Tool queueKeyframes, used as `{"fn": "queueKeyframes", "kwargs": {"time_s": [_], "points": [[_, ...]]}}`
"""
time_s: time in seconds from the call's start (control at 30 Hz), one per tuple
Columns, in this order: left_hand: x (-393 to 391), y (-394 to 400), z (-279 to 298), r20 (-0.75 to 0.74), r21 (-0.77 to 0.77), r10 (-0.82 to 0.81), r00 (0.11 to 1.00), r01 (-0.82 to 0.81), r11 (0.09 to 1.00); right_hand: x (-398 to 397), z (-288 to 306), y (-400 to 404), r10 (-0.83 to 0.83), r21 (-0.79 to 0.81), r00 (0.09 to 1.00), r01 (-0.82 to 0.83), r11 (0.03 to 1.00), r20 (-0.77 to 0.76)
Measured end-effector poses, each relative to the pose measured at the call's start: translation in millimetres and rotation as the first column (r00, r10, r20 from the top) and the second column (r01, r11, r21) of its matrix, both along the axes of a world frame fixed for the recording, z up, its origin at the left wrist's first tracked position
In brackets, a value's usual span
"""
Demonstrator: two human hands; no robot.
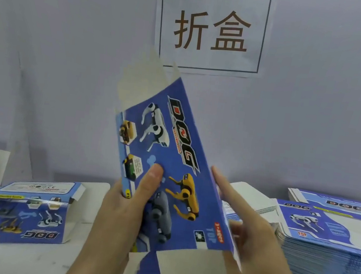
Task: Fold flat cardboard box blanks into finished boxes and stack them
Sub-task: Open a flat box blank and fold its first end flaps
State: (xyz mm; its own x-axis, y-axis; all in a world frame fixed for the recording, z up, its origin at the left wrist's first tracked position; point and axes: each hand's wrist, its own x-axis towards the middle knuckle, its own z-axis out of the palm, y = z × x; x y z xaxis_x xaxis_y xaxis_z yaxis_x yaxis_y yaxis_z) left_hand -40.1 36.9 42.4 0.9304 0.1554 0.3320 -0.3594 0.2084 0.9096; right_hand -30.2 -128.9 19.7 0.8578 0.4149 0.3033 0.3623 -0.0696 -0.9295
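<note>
Two hands worked one box blank (167, 164), raised between them, seemingly to square it open. Left hand (121, 207) pinched its left edge, thumb across the printed face; right hand (251, 234) lay with straight fingers against the opposite edge, apparently pushing inward, holding nothing.

Left hand (121, 200) grips upright box blank (172, 158).

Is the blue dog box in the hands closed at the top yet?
No, open. The box has its top flaps sticking up unfolded, while the left hand grips its side.
</note>
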Motion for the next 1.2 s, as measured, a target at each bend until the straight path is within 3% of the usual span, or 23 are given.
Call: {"fn": "queueKeyframes", "kwargs": {"time_s": [0.03, 0.07, 0.13, 0.2, 0.3, 0.37, 0.57, 0.63, 0.7, 0.8, 0.9, 1.03, 1.2], "points": [[-3, 2, 1, 0.013, 0.029, 0.010, 1.000, -0.010, 1.000, -16, 12, -40, -0.037, 0.013, 0.997, 0.036, 0.999, 0.069], [-4, 2, 4, 0.044, 0.035, 0.024, 0.999, -0.026, 0.999, -27, 5, -40, 0.011, 0.055, 1.000, -0.013, 0.998, 0.020], [-9, -4, 8, 0.080, 0.082, 0.017, 0.997, -0.023, 0.996, -27, 0, -54, -0.215, 0.062, 0.975, 0.212, 0.975, 0.059], [-12, -19, 8, 0.111, 0.155, -0.091, 0.990, 0.073, 0.985, -26, 33, -79, -0.180, 0.011, 0.969, 0.181, 0.983, 0.171], [-12, -40, -2, 0.138, 0.326, -0.159, 0.978, 0.107, 0.939, -17, 61, -79, -0.424, 0.208, 0.838, 0.372, 0.905, 0.345], [-14, -51, -4, 0.112, 0.336, -0.166, 0.980, 0.120, 0.934, -14, 77, -69, -0.452, 0.320, 0.835, 0.355, 0.878, 0.314], [-8, -32, 6, 0.015, 0.365, -0.090, 0.996, 0.079, 0.927, -6, 84, -46, -0.394, 0.291, 0.864, 0.307, 0.906, 0.315], [-4, -28, 26, 0.091, 0.261, 0.032, 0.995, -0.055, 0.964, -2, 78, -38, -0.399, 0.239, 0.846, 0.331, 0.913, 0.353], [1, -27, 48, 0.129, 0.182, 0.103, 0.986, -0.126, 0.975, 1, 70, -31, -0.331, 0.222, 0.887, 0.270, 0.937, 0.320], [10, -26, 65, 0.143, 0.217, 0.150, 0.978, -0.179, 0.960, 1, 66, -25, -0.248, 0.277, 0.944, 0.184, 0.943, 0.216], [13, -22, 64, 0.212, 0.277, 0.146, 0.966, -0.203, 0.939, 4, 70, -30, -0.283, 0.268, 0.949, 0.239, 0.933, 0.141], [9, -20, 53, 0.284, 0.289, 0.101, 0.953, -0.186, 0.939, 13, 71, -37, -0.322, 0.170, 0.938, 0.299, 0.939, 0.127], [18, -34, 35, 0.281, 0.252, 0.227, 0.932, -0.300, 0.920, 13, 52, -22, -0.247, 0.243, 0.964, 0.218, 0.945, 0.097]]}}
